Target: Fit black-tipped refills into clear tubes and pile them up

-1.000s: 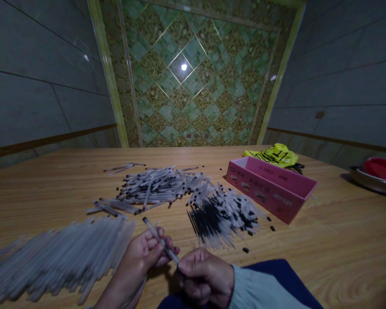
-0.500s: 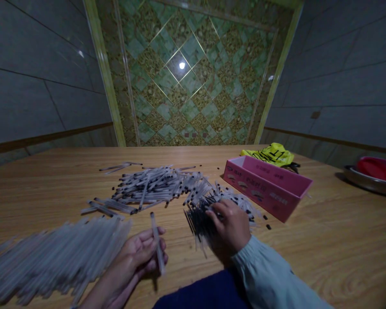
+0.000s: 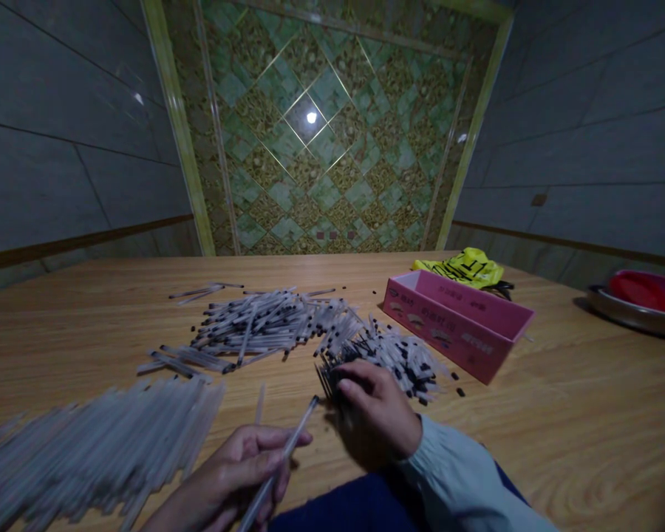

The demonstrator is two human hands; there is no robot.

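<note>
In the head view, the left hand's (image 3: 244, 471) grip is closed on a slim translucent plastic tube with a black tip (image 3: 292, 441), slanting above the brown wood-grain counter (image 3: 576, 414). The right hand (image 3: 377, 405) curls over a heap of thin black-and-whitish plastic sticks (image 3: 403, 360); whether its grip holds one is hidden.

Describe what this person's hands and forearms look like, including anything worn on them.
The left hand and right hand are both ungloved. A pale blue-green sleeve with a gathered-looking cuff reaches the right one; no sleeve shows on the visible left forearm.
</note>
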